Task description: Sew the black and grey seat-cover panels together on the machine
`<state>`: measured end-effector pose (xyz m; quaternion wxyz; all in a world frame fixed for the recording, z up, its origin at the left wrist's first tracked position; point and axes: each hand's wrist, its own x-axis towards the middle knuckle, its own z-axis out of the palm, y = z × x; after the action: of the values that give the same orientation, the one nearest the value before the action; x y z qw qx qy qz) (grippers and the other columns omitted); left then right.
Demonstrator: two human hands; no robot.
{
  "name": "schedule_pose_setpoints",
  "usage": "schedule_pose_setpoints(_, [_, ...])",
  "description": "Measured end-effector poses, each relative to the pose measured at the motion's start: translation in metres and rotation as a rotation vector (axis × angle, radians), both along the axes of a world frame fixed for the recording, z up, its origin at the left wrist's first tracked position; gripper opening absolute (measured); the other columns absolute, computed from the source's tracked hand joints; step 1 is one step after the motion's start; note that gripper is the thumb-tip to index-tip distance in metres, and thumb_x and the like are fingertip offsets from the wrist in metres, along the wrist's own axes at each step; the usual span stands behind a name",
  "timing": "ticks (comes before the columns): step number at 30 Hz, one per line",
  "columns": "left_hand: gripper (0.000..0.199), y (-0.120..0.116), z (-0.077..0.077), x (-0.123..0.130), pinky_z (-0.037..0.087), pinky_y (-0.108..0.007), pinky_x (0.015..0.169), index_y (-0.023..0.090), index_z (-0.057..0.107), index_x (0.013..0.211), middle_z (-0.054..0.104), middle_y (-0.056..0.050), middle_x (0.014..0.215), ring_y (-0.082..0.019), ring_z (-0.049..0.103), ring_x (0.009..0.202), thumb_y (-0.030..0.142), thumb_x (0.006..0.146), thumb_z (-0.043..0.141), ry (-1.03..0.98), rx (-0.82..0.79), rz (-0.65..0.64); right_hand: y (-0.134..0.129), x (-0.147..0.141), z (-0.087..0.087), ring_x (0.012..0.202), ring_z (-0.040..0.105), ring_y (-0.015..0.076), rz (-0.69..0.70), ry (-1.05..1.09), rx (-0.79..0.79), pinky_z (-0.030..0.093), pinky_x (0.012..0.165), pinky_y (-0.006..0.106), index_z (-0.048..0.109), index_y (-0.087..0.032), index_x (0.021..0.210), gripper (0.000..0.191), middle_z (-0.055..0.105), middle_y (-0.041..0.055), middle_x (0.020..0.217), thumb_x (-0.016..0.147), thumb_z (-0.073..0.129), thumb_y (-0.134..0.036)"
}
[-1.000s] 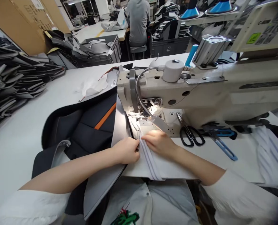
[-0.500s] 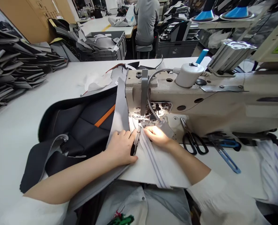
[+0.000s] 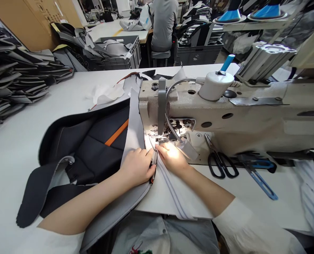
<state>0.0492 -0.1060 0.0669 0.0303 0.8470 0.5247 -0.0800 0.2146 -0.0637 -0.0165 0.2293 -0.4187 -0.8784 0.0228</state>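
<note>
A black and grey padded cover with an orange stripe lies left of the sewing machine. My left hand is closed on the cover's grey edge, just in front of the lit needle area. Close to the presser foot, my right hand pinches the top end of a white strip with blue-grey lines. That strip runs down over the table's front edge, beside the cover's edge. The fingertips of both hands are almost touching. The needle tip is too small to make out.
Black-handled scissors and a blue tool lie to the right. Stacked grey pieces stand at the left. Behind the table are grey crates and a seated person.
My left thumb has drawn in against the cover's edge. My right hand has shifted slightly left at the presser foot. The cover's front edge has swung a little, showing a red-orange bit near my left thumb.
</note>
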Motion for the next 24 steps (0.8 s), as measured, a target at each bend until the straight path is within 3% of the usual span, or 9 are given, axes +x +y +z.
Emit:
schedule_pose_setpoints(7, [0.038, 0.014, -0.002, 0.008, 0.041, -0.037, 0.063, 0.014, 0.055, 0.116, 0.061, -0.011, 0.085, -0.028, 0.057, 0.082, 0.033, 0.086, 0.044, 0.080, 0.075, 0.024, 0.003, 0.003, -0.003, 0.087, 0.057, 0.0210, 0.003, 0.027, -0.023, 0.047, 0.076, 0.031, 0.055, -0.013, 0.121, 0.035, 0.063, 0.0110, 0.102, 0.090, 0.040, -0.022])
schedule_pose_setpoints(12, [0.033, 0.013, -0.004, 0.009, 0.043, -0.034, 0.064, 0.013, 0.055, 0.116, 0.062, -0.010, 0.087, -0.026, 0.057, 0.082, 0.022, 0.088, 0.040, 0.048, 0.011, -0.075, 0.005, 0.004, -0.007, 0.085, 0.059, 0.0198, -0.128, 0.122, -0.066, 0.046, 0.078, 0.031, 0.061, -0.018, 0.109, 0.029, 0.065, 0.0082, 0.094, 0.090, 0.040, -0.024])
schedule_pose_setpoints(18, [0.033, 0.011, -0.007, 0.018, 0.045, -0.035, 0.067, 0.009, 0.056, 0.113, 0.062, -0.012, 0.092, -0.026, 0.058, 0.084, 0.015, 0.088, 0.036, 0.042, -0.063, -0.038, -0.004, -0.003, -0.001, 0.081, 0.058, 0.0180, -0.115, 0.070, -0.069, 0.045, 0.077, 0.028, 0.065, -0.018, 0.104, 0.029, 0.066, 0.0081, 0.091, 0.090, 0.041, -0.025])
schedule_pose_setpoints(24, [0.031, 0.023, -0.014, 0.020, 0.047, -0.035, 0.072, 0.010, 0.061, 0.103, 0.064, -0.011, 0.094, -0.025, 0.059, 0.085, 0.019, 0.089, 0.034, -0.040, -0.043, 0.000, 0.001, -0.002, 0.007, 0.075, 0.057, 0.0173, -0.122, -0.048, -0.136, 0.043, 0.071, 0.027, 0.062, -0.023, 0.114, 0.032, 0.064, 0.0055, 0.086, 0.089, 0.043, -0.022])
